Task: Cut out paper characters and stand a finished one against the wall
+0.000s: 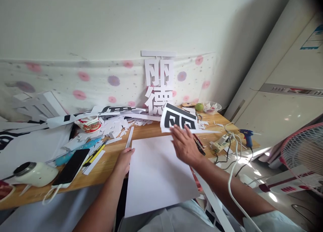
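A large blank white board (158, 178) lies across my lap and the table's front edge. My left hand (124, 160) is closed on its upper left edge, thumb on top. Above its upper right corner is my right hand (185, 146), back towards me and slightly blurred, with its fingers at the lower edge of a printed paper sheet (179, 117). That sheet carries a bold black Chinese character and curls upward; my thumb is hidden. Behind it, cut-out white characters (159, 80) stand upright against the wall.
Paper scraps, a paper bowl (88, 124), yellow utility knives (94, 154), a phone (71, 168) and a cream jar (35, 174) occupy the table's left. Rightward are a power strip (222, 143), a blue glue gun (248, 136), trailing cables and a pink fan (305, 154).
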A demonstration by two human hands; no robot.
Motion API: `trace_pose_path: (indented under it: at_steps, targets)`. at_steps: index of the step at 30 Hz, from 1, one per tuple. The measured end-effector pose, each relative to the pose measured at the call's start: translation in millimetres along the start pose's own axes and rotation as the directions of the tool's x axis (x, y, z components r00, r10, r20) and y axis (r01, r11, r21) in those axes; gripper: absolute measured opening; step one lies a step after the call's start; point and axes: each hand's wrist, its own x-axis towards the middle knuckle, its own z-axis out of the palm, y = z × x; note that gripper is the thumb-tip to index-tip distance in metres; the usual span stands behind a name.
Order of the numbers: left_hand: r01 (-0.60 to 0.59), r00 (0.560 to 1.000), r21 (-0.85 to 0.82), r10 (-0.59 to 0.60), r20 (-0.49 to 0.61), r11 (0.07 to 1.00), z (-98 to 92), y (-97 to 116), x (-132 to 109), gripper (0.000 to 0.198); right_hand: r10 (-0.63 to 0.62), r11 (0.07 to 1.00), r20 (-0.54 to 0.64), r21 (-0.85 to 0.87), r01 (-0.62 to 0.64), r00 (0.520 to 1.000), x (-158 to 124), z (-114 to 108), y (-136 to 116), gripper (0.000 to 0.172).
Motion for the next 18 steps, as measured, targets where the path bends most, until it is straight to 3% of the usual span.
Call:
trace_pose_path:
  at_steps: [4, 6, 7, 10, 13, 18]
  targets:
    - [-0.001, 1.0, -0.007, 0.001, -0.02, 1.0, 0.8, -2.1, 3.7, 0.036, -0.106, 0.975, 0.044, 0.202, 0.095, 0.993, -36.4, 1.8, -72.3, 0.05]
    - [-0.002, 0.999, -0.012, 0.002, -0.039, 1.0, 0.5, -4.5, 8.2, 0.033, -0.198, 0.939, 0.028, 0.293, 0.182, 0.98, -56.6, 5.5, -96.9, 0.048]
    - [-0.005, 0.999, -0.017, 0.004, -0.045, 1.0, 0.2, -6.0, 10.9, 0.03, -0.222, 0.931, 0.083, 0.313, 0.186, 0.972, -65.7, 7.5, -105.5, 0.047]
    - [-0.037, 0.998, -0.04, 0.035, -0.05, 0.999, -1.6, -10.3, 19.5, 0.026, -0.362, 0.89, 0.189, 0.363, 0.278, 0.913, -85.5, 12.9, -118.3, 0.043]
    - [-0.078, 0.997, -0.056, 0.077, -0.017, 0.995, -3.3, -15.4, 26.7, 0.03, -0.426, 0.864, 0.248, 0.398, 0.309, 0.87, -93.0, 16.5, -118.3, 0.039]
    - [-0.158, 0.969, -0.122, 0.178, 0.172, 0.98, -5.1, -25.6, 32.1, 0.042, -0.48, 0.828, 0.307, 0.468, 0.308, 0.822, -90.2, 16.0, -113.4, 0.039]
